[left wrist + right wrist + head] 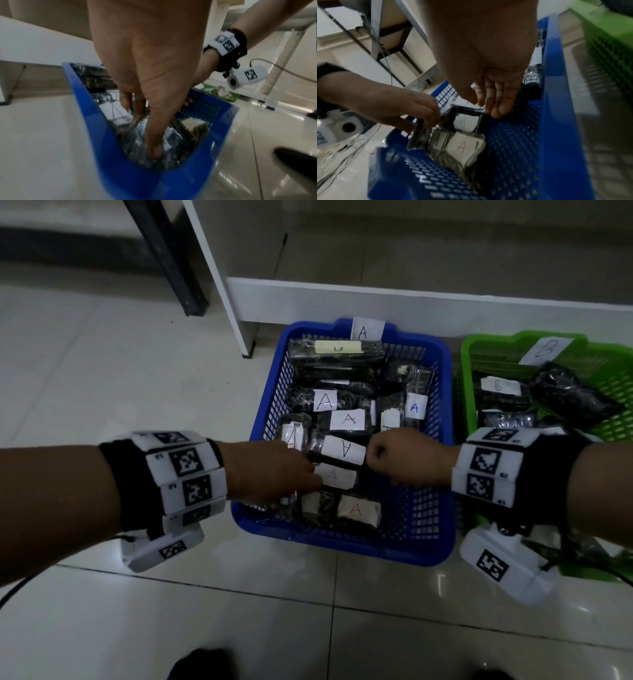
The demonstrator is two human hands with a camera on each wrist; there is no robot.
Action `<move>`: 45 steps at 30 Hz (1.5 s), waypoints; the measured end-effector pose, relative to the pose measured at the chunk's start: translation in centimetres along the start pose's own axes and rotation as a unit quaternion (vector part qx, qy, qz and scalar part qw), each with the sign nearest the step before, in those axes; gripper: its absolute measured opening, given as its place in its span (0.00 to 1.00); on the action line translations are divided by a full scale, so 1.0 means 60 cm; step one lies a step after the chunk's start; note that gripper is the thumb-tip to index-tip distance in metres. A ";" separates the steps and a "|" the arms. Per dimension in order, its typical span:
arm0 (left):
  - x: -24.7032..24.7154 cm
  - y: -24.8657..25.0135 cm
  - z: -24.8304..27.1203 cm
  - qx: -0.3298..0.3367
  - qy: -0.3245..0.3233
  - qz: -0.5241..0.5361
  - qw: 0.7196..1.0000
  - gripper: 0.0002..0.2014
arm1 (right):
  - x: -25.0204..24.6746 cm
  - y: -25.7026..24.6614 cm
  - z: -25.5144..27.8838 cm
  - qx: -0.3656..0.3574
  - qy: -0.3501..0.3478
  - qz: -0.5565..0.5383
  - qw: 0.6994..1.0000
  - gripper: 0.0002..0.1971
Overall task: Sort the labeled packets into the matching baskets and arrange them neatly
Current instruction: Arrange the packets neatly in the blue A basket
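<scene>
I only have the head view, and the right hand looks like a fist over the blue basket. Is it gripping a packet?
Observer: No. The right wrist view shows the right hand with straight fingers. Their tips are against the edge of a black packet labelled A.
Operator: And the left hand? Its fingers are hidden from me.
Observer: In the left wrist view the left hand points down into the near corner of the blue basket. It appears to pinch a clear-wrapped packet between thumb and fingers.
</scene>
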State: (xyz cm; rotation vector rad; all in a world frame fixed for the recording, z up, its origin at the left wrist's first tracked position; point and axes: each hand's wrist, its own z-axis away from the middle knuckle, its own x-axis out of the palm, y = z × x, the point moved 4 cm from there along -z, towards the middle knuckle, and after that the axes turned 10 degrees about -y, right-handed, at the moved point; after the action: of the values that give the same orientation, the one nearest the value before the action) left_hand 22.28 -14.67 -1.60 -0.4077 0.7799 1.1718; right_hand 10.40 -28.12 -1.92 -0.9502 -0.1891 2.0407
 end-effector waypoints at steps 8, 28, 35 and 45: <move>-0.095 -0.025 0.014 0.012 0.283 0.397 0.873 0.05 | -0.013 -0.011 0.014 -0.053 -0.112 -0.400 0.908 0.17; -0.002 -0.011 0.003 -0.061 -0.006 0.243 0.968 0.17 | 0.005 -0.034 0.006 -0.080 -0.095 -0.204 0.971 0.05; 0.022 -0.005 0.017 -0.084 0.085 0.135 0.984 0.24 | -0.135 0.036 -0.024 0.060 0.288 0.224 0.929 0.25; 0.013 0.001 0.015 -0.060 0.148 0.043 0.986 0.20 | -0.179 0.076 -0.020 0.033 0.188 0.099 0.977 0.23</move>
State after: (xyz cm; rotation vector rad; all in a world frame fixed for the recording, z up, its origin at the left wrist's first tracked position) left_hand 22.68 -13.53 -1.57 -0.6645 0.9950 1.2594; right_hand 12.01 -39.33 1.16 -1.3339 0.1834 1.9852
